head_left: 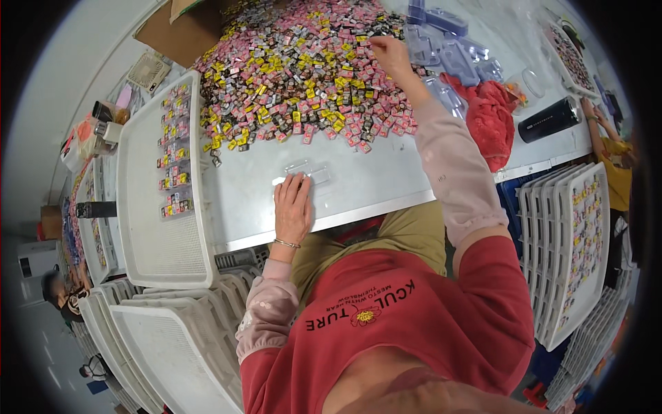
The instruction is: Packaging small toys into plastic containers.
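On the tabletop, my left hand (293, 205) lies with its fingers stretched forward, fingertips touching the near edge of a clear plastic blister tray (318, 174). Some of that tray is hidden under the fingers. My right hand (392, 56) reaches to the far right part of a big heap of small pink, yellow and black printed pieces (289, 76). Its thumb and fingers are pinched together over the heap. Whatever they hold, if anything, is too small to make out.
To the left, a white mesh crate (162, 252) carries a row of filled clear packs (176, 152). Stacked crates (562, 255) stand at the right. Empty clear trays (455, 62), a red cloth (491, 121) and a black tumbler (549, 119) lie at the back right. Other people work nearby.
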Demonstrator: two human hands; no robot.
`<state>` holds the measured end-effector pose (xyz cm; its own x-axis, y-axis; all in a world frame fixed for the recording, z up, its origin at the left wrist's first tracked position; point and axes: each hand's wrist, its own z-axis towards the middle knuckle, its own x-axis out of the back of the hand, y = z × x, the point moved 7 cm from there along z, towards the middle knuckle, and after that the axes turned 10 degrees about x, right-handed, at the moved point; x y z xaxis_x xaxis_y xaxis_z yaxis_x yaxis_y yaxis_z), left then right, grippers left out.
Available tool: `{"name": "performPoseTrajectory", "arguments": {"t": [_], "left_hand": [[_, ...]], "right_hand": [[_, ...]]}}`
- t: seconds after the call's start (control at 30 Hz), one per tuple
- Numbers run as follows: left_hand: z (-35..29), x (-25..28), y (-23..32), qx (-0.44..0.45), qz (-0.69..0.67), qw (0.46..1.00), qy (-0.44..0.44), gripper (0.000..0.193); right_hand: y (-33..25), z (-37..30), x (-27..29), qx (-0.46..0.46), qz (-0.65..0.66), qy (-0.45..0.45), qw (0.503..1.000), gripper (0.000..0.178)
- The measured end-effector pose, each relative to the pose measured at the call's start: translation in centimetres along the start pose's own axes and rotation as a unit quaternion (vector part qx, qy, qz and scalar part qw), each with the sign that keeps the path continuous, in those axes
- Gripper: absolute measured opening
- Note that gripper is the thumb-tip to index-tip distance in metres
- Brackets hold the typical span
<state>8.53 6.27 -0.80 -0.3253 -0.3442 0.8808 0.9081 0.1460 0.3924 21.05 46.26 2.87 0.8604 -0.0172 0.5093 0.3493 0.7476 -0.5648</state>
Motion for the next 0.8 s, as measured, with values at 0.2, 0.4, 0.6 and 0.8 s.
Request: {"name": "performPoseTrajectory", "arguments": {"t": [0.2,0.4,0.6,0.8], "left_hand": [[-1.0,1.8,-2.9,0.105,-0.097,0.983,0.113,0.053],[-3.0,2.5,-9.3,0.311,-0.368,0.823,0.301,0.037],[-3.7,2.3,-9.6,0.292,-0.36,0.85,0.249,0.03],[0.4,3.5,-2.0,0.097,-0.11,0.974,0.173,0.034]], "right_hand": [[-2.5,-0.7,-8.8,0.149,-0.312,-0.211,0.914,0.031],[1.4,-1.1,-6.0,0.175,-0.097,-0.177,0.964,0.025],[-7.1,-4.8,-2.2,-0.015,0.244,-0.125,0.962,0.025],[-16.3,-14.8,-5.0,-0.012,0.282,-0.271,0.92,0.029]]}}
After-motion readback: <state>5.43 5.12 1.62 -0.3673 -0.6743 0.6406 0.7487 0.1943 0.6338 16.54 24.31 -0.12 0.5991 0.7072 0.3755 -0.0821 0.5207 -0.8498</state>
